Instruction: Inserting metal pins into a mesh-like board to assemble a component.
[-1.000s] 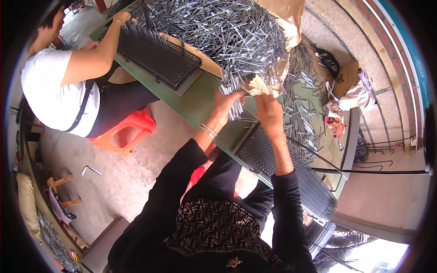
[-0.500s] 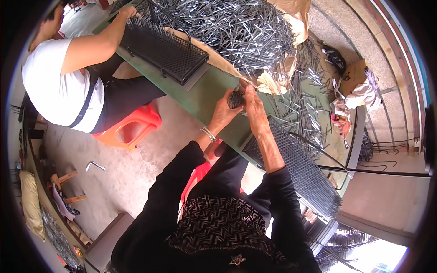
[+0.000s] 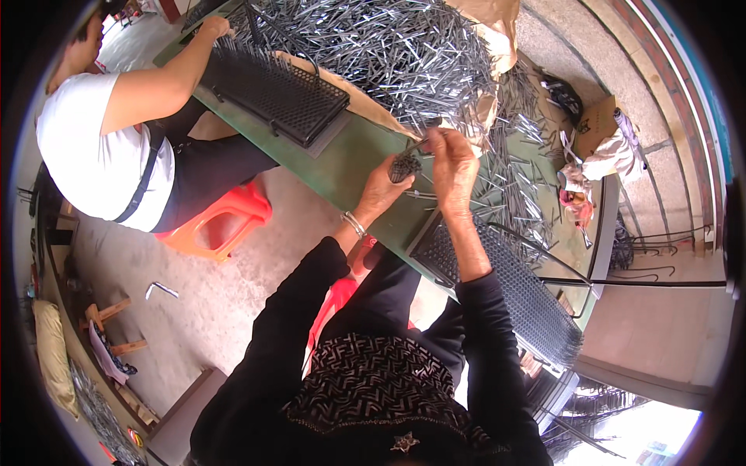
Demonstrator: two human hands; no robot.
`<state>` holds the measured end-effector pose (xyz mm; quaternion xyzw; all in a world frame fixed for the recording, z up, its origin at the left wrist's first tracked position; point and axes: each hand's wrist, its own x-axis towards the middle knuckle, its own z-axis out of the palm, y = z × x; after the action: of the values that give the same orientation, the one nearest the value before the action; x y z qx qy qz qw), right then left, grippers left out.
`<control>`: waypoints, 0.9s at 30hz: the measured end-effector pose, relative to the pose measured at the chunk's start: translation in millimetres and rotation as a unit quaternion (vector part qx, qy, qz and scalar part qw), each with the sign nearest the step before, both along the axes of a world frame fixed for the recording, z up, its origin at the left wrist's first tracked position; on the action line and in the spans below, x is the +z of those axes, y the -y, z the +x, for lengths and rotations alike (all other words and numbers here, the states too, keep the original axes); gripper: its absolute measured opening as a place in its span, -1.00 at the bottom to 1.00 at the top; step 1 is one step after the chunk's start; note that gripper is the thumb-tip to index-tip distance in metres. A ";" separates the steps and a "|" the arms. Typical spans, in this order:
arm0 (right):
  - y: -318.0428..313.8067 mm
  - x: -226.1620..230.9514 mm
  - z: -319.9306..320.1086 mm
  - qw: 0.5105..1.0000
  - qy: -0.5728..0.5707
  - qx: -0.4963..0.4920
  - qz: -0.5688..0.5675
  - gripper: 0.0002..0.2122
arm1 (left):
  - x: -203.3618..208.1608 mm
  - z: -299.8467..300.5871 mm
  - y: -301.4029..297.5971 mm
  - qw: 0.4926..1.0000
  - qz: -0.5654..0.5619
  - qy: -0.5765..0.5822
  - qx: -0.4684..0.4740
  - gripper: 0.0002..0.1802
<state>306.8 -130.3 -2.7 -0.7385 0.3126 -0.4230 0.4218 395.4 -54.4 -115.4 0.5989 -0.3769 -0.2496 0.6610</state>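
Observation:
My left hand (image 3: 379, 190) is wrapped round a bundle of thin dark metal rods (image 3: 405, 168), whose ends face up, above the green table (image 3: 330, 177). Close beside it, my right hand (image 3: 454, 169) pinches what looks like one or more of the same thin rods (image 3: 420, 144), over the top of the bundle. A great heap of loose rods (image 3: 388, 54) lies on brown paper just beyond both hands. Below my right forearm, a black perforated rack (image 3: 505, 291) rests along the table's near edge.
At the left a co-worker in a white shirt (image 3: 85, 155) sits on a red stool (image 3: 225, 221), one hand at another black perforated rack (image 3: 272, 97). Scattered rods (image 3: 521, 186) spread to the right of the heap. Cloths and a bag (image 3: 579, 194) lie by the table's right edge.
My right hand has drawn away from the bundle, to the right, and turned, with its fingers now pinched above it. My left hand keeps the bundle in nearly the same place.

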 end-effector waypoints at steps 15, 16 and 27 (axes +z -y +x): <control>-37.1 55.6 -153.7 0.984 0.096 -0.066 0.136 -0.86 | -7.5 -7.1 -5.9 0.988 -0.050 -0.127 0.077 -0.80; -45.8 58.0 -171.9 0.977 0.109 -0.063 0.174 -0.86 | -4.8 -3.7 -2.1 0.968 -0.008 -0.246 0.053 -0.83; -166.4 75.2 -390.2 0.924 0.058 -0.351 0.139 -0.81 | 109.9 -98.2 -44.7 0.712 0.029 -0.616 -0.337 -0.81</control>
<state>-83.4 36.1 72.5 -0.4898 0.5827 -0.5383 0.3615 297.1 -9.7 -5.5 0.1643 -0.0560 -0.7800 0.6012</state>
